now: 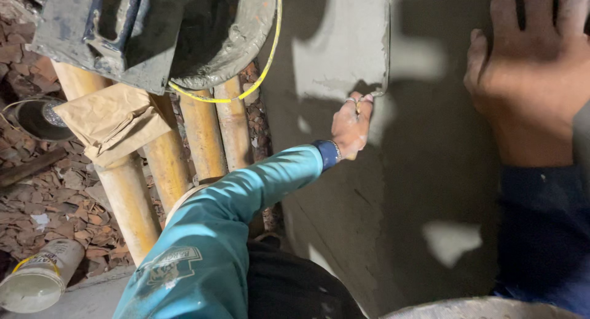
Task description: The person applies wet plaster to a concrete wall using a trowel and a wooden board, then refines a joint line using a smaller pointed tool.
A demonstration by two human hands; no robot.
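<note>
My left hand [350, 127], at the end of a teal sleeve with a dark blue cuff, grips the handle of a plaster trowel [344, 45]. The trowel's flat blade is coated in grey mortar and lies against the grey plastered wall [424, 171]. My right hand [528, 67] rests flat on the same wall at the upper right, fingers spread and holding nothing. Its dark blue sleeve fills the right edge. Wet grey plaster covers the wall around both hands.
Thick bamboo poles [163, 165] run below on the left. A round mortar pan [239, 55], a grey board, a crumpled brown paper bag [114, 119] and a yellow cord [270, 55] sit on them. Brick rubble [55, 202], a dark bucket and a white container [37, 282] lie beneath.
</note>
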